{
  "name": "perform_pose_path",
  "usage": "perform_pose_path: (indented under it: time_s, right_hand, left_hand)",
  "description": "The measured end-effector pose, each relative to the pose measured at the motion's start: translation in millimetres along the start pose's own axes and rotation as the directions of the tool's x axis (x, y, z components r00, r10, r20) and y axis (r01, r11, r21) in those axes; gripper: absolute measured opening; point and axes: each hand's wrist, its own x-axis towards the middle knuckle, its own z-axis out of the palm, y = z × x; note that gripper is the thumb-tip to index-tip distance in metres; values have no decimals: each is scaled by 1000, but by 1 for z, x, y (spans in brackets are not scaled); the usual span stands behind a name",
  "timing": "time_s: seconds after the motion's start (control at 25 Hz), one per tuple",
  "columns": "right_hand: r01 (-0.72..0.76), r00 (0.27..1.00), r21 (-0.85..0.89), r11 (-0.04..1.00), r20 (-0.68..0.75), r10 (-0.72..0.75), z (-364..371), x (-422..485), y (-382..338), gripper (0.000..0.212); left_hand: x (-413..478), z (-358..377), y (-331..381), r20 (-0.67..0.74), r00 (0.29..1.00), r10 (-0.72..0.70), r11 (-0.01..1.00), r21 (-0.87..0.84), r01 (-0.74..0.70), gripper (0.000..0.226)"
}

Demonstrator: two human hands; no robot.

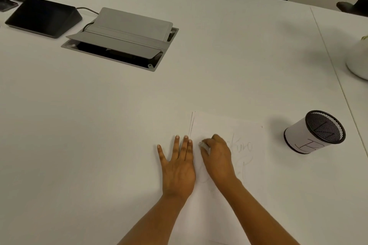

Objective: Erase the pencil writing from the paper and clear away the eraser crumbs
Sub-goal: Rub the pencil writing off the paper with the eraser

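The right hand [217, 157] is gripping a small white eraser [204, 146], rubbing the white paper sheet's [229, 125] pencil writing [244, 146]; the left hand [177, 167] is lying flat, steadying it. Remaining letters likely need rubbing next.

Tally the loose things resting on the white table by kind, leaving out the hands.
White paper with pencil writing: 1 stack, sheet count unclear
White eraser, gripped by the right hand: 1
Black mesh cup with white wrap: 1
Black wedge-shaped screen console: 1
White rounded vessel, cut off by the frame edge: 1
Total: 5
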Motion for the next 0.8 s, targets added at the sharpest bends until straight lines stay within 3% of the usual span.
perform_pose_path:
  time_s: [0.2, 0.36, 0.48, 0.8]
  right_hand:
    - [-23, 999, 28, 999, 31, 22, -4, -8, 8, 16]
    - [-115, 992, 87, 990, -41, 119, -6, 1, 1, 13]
    - [-65, 998, 105, 992, -18, 67, 3, -32, -8, 18]
    - [-66, 998, -3, 998, -9, 66, -4, 27, 4, 18]
  left_hand:
    - [0, 0, 0, -13, 1000, -4, 1000, 26, 4, 60]
    - [-1, -1, 0, -24, 1000, -1, 1000, 17, 2, 59]
    - [0, -2, 0, -3, 1000, 0, 1000, 18, 0, 59]
    - [0, 2, -1, -33, 999, 5, 1000, 15, -4, 60]
